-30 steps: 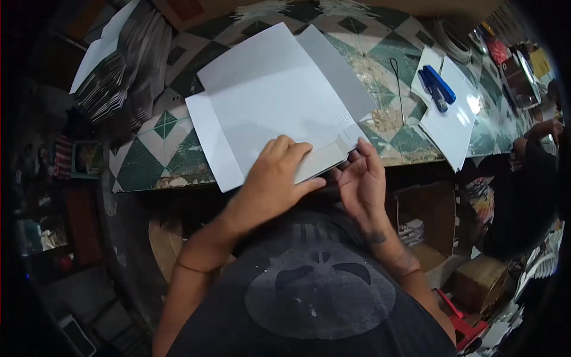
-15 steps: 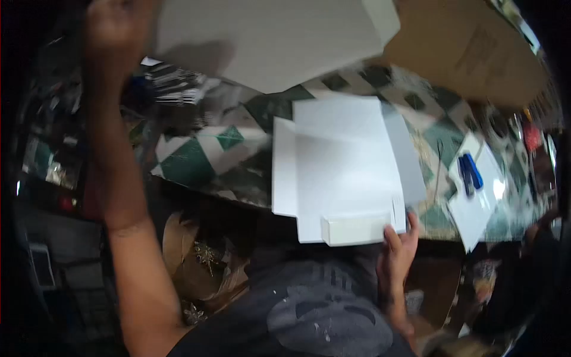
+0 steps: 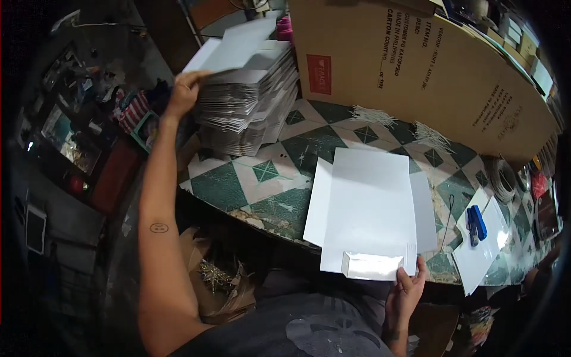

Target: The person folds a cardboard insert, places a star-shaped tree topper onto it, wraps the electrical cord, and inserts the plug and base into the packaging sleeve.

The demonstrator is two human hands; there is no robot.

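My left hand [image 3: 185, 92] pinches the near corner of a white cardboard sheet [image 3: 229, 49], tilted over the top of a tall stack of flat white cardboard pieces [image 3: 235, 107]. The far part of that sheet is slightly blurred. My right hand [image 3: 404, 291] grips the lower right corner of a flat, unfolded white box [image 3: 369, 202], thumb on top and fingers partly hidden beneath. This box has side flaps and a raised, shiny flap at its near edge. It rests on the tiled table [image 3: 238, 193], its near end jutting past the edge.
A large brown carton panel [image 3: 369, 59] stands along the back. Before it lie two bunches of thin white strips [image 3: 373, 117]. To the right, a blue stapler [image 3: 476, 226] rests on white sheets [image 3: 485, 256], near a coil of wire [image 3: 502, 178]. A gold star ornament [image 3: 215, 275] is below the table.
My left hand has come down from the upper left, and the large white sheet that filled the top is now over the stack. My right hand still grips the box. The view has shifted.
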